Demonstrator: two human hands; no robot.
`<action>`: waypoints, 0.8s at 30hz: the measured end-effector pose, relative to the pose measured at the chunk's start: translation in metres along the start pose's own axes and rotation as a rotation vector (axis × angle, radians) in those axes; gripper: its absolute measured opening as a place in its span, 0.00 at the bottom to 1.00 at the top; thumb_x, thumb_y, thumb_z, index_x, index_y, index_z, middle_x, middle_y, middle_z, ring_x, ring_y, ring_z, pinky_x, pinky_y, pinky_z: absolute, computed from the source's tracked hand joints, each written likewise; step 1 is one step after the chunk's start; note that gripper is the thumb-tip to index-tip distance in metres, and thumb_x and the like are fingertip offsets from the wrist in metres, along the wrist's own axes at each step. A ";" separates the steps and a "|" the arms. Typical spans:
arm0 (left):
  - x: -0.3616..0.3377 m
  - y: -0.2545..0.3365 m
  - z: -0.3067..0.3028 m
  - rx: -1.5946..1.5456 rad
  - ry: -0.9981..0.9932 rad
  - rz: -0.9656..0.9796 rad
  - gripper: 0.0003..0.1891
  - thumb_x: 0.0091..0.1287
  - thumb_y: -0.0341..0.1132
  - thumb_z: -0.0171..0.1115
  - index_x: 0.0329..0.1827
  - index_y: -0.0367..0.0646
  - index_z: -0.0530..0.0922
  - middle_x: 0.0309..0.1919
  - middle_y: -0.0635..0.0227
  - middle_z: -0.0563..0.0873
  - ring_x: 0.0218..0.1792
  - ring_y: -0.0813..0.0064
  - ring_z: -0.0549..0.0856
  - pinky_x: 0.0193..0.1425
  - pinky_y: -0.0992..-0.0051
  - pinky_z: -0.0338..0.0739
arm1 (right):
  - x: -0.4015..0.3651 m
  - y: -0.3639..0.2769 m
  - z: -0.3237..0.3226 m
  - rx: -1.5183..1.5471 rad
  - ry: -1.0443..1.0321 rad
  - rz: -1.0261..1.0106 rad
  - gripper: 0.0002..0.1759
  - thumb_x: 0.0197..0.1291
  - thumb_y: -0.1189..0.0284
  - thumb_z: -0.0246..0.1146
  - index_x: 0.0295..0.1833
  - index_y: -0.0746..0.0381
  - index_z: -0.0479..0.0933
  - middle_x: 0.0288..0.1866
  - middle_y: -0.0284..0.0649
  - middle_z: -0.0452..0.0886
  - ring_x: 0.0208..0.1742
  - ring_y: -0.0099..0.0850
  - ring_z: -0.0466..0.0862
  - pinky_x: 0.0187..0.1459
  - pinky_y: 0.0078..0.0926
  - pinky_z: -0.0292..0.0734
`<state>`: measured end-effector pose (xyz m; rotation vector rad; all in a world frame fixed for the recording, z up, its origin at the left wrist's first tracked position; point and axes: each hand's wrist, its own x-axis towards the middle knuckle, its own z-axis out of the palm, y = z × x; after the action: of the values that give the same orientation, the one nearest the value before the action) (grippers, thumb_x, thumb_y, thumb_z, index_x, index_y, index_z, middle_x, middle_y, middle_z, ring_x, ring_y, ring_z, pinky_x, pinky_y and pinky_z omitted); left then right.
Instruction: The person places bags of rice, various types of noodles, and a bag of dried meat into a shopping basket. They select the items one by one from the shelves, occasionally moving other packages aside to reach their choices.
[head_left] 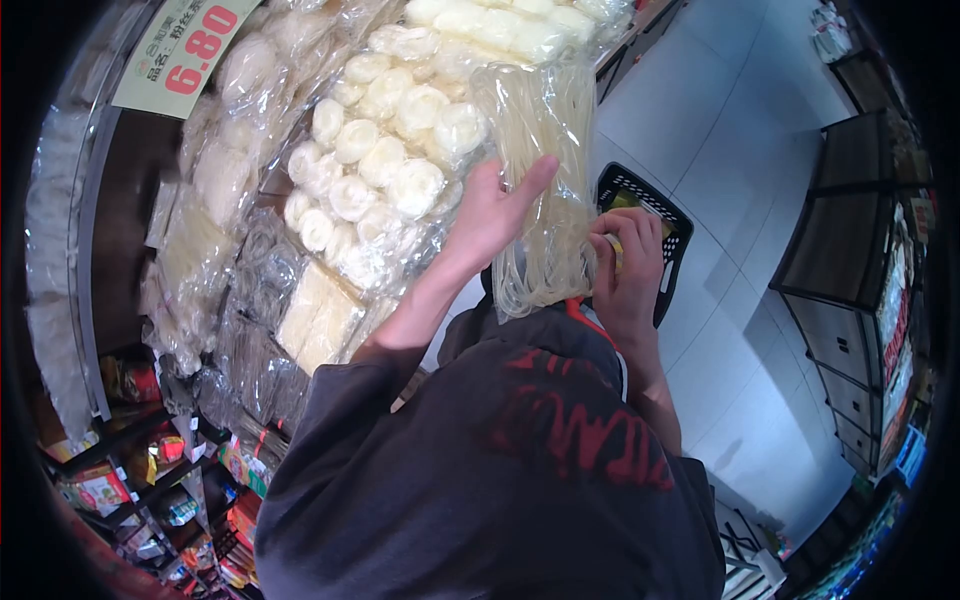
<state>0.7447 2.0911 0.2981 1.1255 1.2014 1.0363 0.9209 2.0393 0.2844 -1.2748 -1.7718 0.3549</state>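
A clear plastic bag of long, pale glass noodles (548,170) hangs upright in front of my chest. My left hand (497,215) grips its left side, with the thumb laid across the front. At the bag's right edge, the fingers of my right hand (632,262) are curled in against the plastic. A small yellowish patch shows between those fingers; I cannot tell what it is. Beyond my right hand is a black basket (680,225), partly hidden by the hand. A red strip (590,318) shows below the bag.
On my left, a display holds bagged round noodle nests (385,160), a flat pale block pack (320,312) and other clear noodle bags (225,180). A price sign (187,50) reads 6.80. Tiled floor (735,170) runs along the right, beside dark shelving (835,260).
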 end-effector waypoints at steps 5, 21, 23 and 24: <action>-0.001 -0.005 -0.001 0.020 -0.026 -0.024 0.25 0.75 0.52 0.61 0.52 0.34 0.82 0.33 0.69 0.86 0.34 0.84 0.82 0.37 0.76 0.76 | -0.002 0.000 -0.001 0.034 -0.033 -0.002 0.08 0.55 0.84 0.65 0.39 0.65 0.75 0.39 0.43 0.77 0.43 0.44 0.76 0.44 0.39 0.72; 0.000 0.000 0.006 -0.177 -0.077 -0.162 0.25 0.78 0.51 0.56 0.57 0.33 0.79 0.42 0.66 0.86 0.41 0.82 0.82 0.46 0.76 0.77 | -0.005 -0.001 -0.009 0.176 -0.014 0.072 0.07 0.57 0.84 0.65 0.40 0.66 0.74 0.37 0.43 0.78 0.41 0.43 0.77 0.45 0.36 0.73; -0.002 0.000 0.006 -0.194 -0.082 -0.132 0.26 0.78 0.52 0.54 0.58 0.33 0.78 0.43 0.67 0.86 0.42 0.82 0.82 0.47 0.76 0.77 | -0.006 0.000 -0.010 0.189 0.003 0.091 0.06 0.58 0.84 0.64 0.39 0.66 0.74 0.37 0.43 0.78 0.41 0.43 0.77 0.47 0.36 0.73; -0.002 0.001 0.007 -0.211 -0.088 -0.102 0.26 0.79 0.52 0.53 0.58 0.33 0.78 0.44 0.67 0.86 0.43 0.82 0.82 0.49 0.76 0.77 | -0.006 0.000 -0.011 0.209 0.016 0.111 0.06 0.59 0.83 0.63 0.40 0.66 0.74 0.38 0.43 0.78 0.42 0.42 0.77 0.48 0.35 0.73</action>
<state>0.7512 2.0883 0.2993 0.9270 1.0425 1.0004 0.9294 2.0312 0.2876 -1.2244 -1.6088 0.5757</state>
